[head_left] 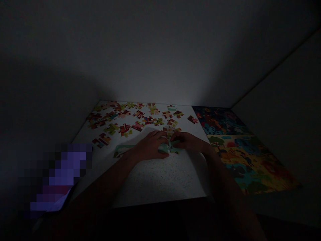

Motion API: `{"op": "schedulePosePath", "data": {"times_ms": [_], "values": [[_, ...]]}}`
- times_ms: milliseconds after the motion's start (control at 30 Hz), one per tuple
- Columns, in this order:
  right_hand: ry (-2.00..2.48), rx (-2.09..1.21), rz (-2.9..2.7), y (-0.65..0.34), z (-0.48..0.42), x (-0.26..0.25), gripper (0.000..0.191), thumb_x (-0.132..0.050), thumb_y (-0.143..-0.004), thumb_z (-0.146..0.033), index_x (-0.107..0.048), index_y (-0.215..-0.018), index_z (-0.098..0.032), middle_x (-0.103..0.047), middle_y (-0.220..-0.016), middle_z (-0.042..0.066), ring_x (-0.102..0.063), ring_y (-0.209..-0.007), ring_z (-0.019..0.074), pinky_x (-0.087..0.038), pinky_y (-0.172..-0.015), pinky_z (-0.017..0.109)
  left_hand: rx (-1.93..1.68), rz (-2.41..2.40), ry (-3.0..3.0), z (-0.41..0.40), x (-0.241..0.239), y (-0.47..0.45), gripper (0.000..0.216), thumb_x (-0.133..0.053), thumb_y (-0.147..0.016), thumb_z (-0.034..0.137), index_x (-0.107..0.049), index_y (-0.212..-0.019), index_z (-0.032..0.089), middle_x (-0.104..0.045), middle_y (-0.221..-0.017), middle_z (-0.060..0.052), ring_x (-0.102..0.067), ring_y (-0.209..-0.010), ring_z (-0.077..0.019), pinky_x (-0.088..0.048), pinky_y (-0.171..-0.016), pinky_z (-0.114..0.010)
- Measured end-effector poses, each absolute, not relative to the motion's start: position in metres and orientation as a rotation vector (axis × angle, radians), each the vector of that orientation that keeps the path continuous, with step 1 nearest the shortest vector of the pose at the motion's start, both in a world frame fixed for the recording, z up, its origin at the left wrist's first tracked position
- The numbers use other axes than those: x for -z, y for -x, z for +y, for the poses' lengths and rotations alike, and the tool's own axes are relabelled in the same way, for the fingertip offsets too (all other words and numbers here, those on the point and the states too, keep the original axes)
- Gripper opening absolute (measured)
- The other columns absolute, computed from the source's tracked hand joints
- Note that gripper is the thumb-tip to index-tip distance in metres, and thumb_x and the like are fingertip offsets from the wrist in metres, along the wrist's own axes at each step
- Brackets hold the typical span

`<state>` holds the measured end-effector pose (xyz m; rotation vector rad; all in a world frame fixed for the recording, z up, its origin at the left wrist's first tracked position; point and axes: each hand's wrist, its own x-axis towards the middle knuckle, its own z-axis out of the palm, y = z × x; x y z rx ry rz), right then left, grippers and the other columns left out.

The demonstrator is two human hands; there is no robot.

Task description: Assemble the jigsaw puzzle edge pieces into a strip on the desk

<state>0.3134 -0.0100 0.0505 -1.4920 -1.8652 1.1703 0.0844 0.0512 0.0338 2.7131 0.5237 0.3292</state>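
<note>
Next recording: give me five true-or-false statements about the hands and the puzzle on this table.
1. The left hand and right hand meet over pale green pieces on the table. True.
2. Loose pieces lie scattered beyond the hands, toward the wall. True.
3. The two colourful puzzle pictures lie left of the hands. False: they lie to the right.
4. The right hand is raised high, holding a box. False: it is down at the table, on the pale green pieces.
5. The whole scene is brightly lit. False: only the table is lit; the surroundings are dark.
</note>
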Motion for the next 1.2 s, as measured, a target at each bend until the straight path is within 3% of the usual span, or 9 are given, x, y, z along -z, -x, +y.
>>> {"op": "schedulePosePath", "data": {"times_ms": [133, 467, 600, 1000, 1200], "values": [[1.515, -1.112, -1.84, -0.309, -0.014, -0.044, 0.026, -0.071, -0.072, -0.024, -0.067, -0.097, -0.021, -0.067, -0.098, 0.004, -0.06, -0.09, 0.021, -0.046, -0.082, 0.035, -0.344, 0.524, -2.719, 0.05, -0.031, -0.087, 0.053, -0.075, -0.076, 0.045, -0.058, -0.119, 0.02, -0.054, -0.133, -0.01, -0.045, -0.129, -0.0272, -0.035, -0.111, -0.041], [1.55, -0.949, -1.619, -0.288, -0.04, -0.028, 0.023, -0.066, -0.077, -0.034, -0.063, -0.096, -0.02, -0.059, -0.081, 0.0, -0.052, -0.073, 0.0154, -0.044, -0.067, 0.029, -0.377, 0.571, -2.742, 0.047, -0.027, -0.081, 0.047, -0.071, -0.078, 0.046, -0.059, -0.115, 0.02, -0.051, -0.138, -0.011, -0.045, -0.13, -0.0287, -0.034, -0.111, -0.043], [1.576, -0.853, -1.56, -0.279, -0.044, -0.021, 0.027, -0.065, -0.077, -0.034, -0.063, -0.099, -0.019, -0.059, -0.083, 0.002, -0.053, -0.074, 0.0165, -0.044, -0.066, 0.03, -0.419, 0.575, -2.747, 0.046, -0.023, -0.08, 0.047, -0.07, -0.079, 0.044, -0.059, -0.117, 0.019, -0.051, -0.138, -0.011, -0.045, -0.13, -0.0286, -0.033, -0.111, -0.043], [1.597, -0.488, -1.638, -0.275, -0.047, -0.012, 0.026, -0.066, -0.076, -0.03, -0.067, -0.101, -0.022, -0.065, -0.105, 0.007, -0.056, -0.103, 0.0257, -0.042, -0.095, 0.043, -0.494, 0.557, -2.764, 0.046, -0.018, -0.08, 0.046, -0.067, -0.083, 0.047, -0.059, -0.119, 0.02, -0.056, -0.133, -0.011, -0.049, -0.126, -0.0284, -0.037, -0.108, -0.044], [1.592, -0.451, -1.643, -0.275, -0.048, -0.007, 0.027, -0.067, -0.076, -0.033, -0.068, -0.101, -0.024, -0.065, -0.108, 0.008, -0.056, -0.109, 0.0278, -0.039, -0.101, 0.046, -0.521, 0.558, -2.778, 0.046, -0.015, -0.08, 0.048, -0.067, -0.082, 0.047, -0.058, -0.12, 0.017, -0.056, -0.131, -0.012, -0.049, -0.124, -0.0294, -0.038, -0.107, -0.044]]}}
